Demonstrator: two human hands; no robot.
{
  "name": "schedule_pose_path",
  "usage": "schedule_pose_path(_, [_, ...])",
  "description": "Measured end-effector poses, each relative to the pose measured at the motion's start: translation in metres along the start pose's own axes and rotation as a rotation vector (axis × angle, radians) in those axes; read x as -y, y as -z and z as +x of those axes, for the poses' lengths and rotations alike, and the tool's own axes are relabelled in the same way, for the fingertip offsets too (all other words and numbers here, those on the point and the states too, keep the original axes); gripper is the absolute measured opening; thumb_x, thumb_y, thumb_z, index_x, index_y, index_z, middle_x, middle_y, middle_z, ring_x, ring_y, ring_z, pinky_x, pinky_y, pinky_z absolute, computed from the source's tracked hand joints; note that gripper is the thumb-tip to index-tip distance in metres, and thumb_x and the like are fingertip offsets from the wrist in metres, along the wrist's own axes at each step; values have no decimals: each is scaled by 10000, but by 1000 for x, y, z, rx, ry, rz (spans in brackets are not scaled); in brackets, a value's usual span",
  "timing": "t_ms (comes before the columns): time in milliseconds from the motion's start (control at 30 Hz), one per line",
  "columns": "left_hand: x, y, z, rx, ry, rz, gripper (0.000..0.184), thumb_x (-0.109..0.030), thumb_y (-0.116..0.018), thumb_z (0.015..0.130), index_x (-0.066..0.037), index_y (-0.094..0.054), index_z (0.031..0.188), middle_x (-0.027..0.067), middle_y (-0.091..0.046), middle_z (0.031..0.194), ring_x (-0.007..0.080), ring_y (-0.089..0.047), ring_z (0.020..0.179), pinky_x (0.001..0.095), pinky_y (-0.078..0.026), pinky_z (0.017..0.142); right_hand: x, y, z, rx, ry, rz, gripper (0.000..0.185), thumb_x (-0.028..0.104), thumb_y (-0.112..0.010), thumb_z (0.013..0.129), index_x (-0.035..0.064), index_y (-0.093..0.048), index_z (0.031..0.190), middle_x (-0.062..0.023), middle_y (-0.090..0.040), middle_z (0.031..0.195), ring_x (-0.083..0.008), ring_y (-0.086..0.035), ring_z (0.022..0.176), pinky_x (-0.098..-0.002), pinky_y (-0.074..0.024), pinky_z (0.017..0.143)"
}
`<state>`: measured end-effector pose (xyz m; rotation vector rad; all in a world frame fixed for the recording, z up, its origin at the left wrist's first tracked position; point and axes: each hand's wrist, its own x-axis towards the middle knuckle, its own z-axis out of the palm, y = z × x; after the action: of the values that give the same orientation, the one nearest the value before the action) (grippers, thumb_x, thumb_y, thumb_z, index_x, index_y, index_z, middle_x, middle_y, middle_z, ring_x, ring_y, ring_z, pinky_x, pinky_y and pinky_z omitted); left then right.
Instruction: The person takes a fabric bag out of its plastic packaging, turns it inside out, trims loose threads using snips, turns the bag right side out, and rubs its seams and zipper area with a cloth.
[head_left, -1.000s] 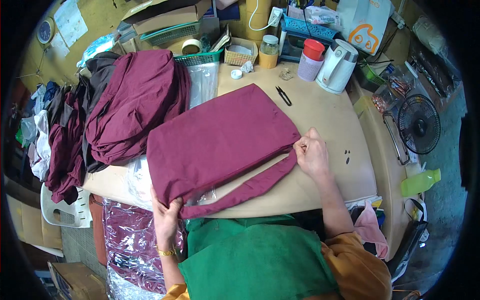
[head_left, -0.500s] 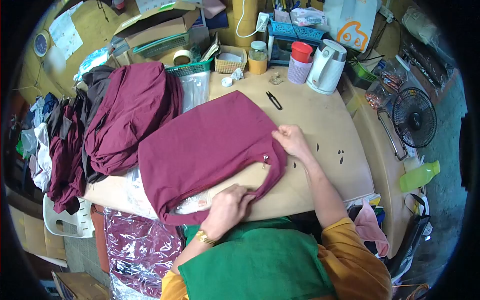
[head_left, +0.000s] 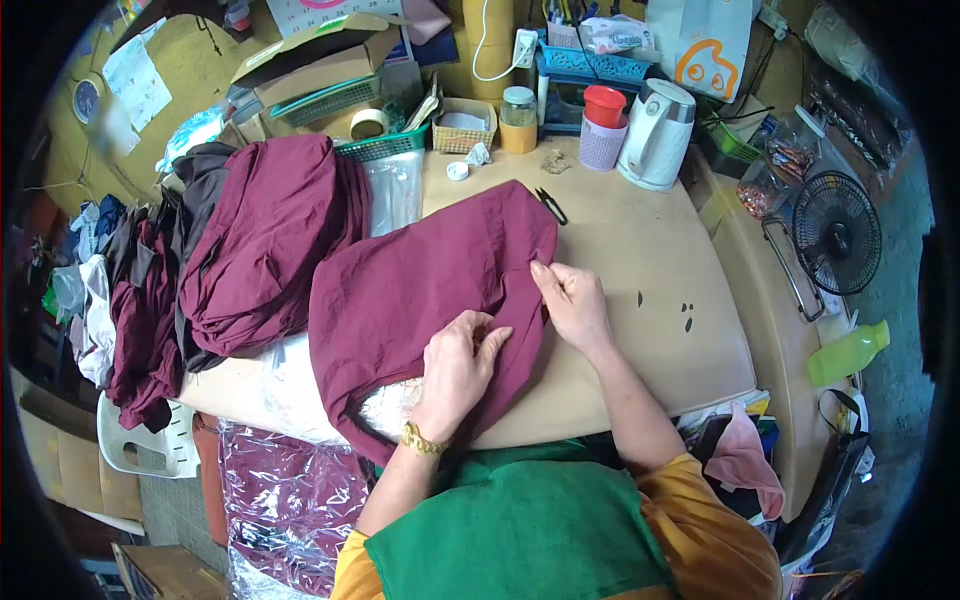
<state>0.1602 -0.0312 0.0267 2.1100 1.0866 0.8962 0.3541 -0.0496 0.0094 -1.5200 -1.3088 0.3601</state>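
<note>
A maroon cloth piece [head_left: 420, 270], shaped like a bag with a loop-like band, lies on the table in front of me, its right part folded and creased. My right hand [head_left: 574, 305] pinches the fabric near its right edge between thumb and fingers. Lower and to the left, my left hand [head_left: 460, 365] rests on the cloth with its fingers bent and thumb out, closed on the fabric near the band. Small black thread snips [head_left: 551, 206] lie just past the cloth's upper right corner, partly covered by it.
A heap of maroon cloth [head_left: 270, 240] stands on the table's left side. Along the back are a green basket [head_left: 385, 146], a glass jar [head_left: 518, 120], a lilac cup [head_left: 601, 145] and a white kettle [head_left: 655, 135]. A black fan [head_left: 836, 232] stands at the right. Plastic-wrapped maroon cloth [head_left: 290, 500] lies below the table edge.
The band and right part of the cloth have been folded over, closing the gap that showed the table. My left hand has moved up; my right hand has shifted slightly down and left.
</note>
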Motion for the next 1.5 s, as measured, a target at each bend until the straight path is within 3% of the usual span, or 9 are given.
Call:
schedule_pose_path(100, [3,2,6,44,51,-30,307,-254,-733,877,30,-669,974,164,-684,738,234,-687,684,346,-524,653,8,23,-24,241,-463,19,636,513,-468,999,-4,-616,659,-76,-583,522,-170,-628,506,-315,-503,517])
schedule_pose_path(200, [0,3,8,116,126,-79,229,-199,-714,894,22,-657,916,156,-662,704,158,-652,645,322,-505,616,-5,25,-55,446,-737,190,667,546,-488,984,-22,-638,668,-100,-593,522,-194,-633,491,-317,-541,539])
schedule_pose_path(433, [-10,-2,2,-47,-42,45,146,-113,-629,936,-1,-554,879,209,-639,733,370,-657,669,408,-486,581,-4,-26,-84,111,-880,1172,192,287,-682,932,115,-635,1002,-22,-677,1027,-169,-657,904,-360,-556,706])
schedule_pose_path(700, [3,5,-3,-11,-12,121,363,-254,-639,939,26,-524,739,268,-524,676,440,-537,610,456,-411,552,-31,-36,-82,-52,-571,1104,170,272,-691,929,133,-623,858,-19,-677,830,-139,-630,764,-307,-509,621])
schedule_pose_path(800, [6,4,0,-20,0,115,350,-239,-641,935,15,-543,715,254,-503,658,440,-509,587,460,-386,538,-28,-20,-84,439,-767,1248,224,324,-657,948,101,-649,935,-31,-678,875,-140,-640,798,-307,-530,628])
schedule_pose_path(1100, [13,-7,2,-96,0,53,348,-237,-621,960,7,-566,718,221,-508,583,397,-537,527,475,-402,524,-16,-46,-88,270,-728,1082,261,171,-649,947,41,-640,1173,-75,-657,1200,-180,-640,1035,-385,-498,944])
schedule_pose_path(1267, [6,6,4,38,63,78,404,-253,-650,942,11,-533,660,250,-501,610,437,-482,530,449,-389,499,0,-43,-80,61,-810,1234,221,217,-692,926,68,-670,1088,-32,-697,1041,-137,-648,922,-318,-539,786])
schedule_pose_path(1333, [13,-1,3,-132,-31,21,423,-208,-651,944,15,-466,635,210,-374,570,282,-303,486,399,-336,474,11,-34,-80,351,-897,1329,240,228,-683,935,47,-659,1091,-39,-691,1006,-139,-651,906,-312,-543,783])
schedule_pose_path(1500, [18,-6,5,-120,-19,-39,419,-202,-633,956,17,-479,633,221,-362,582,307,-299,494,407,-335,479,12,-52,-95,336,-556,1124,330,184,-741,883,23,-637,1151,-49,-692,994,-139,-652,879,-285,-527,809])
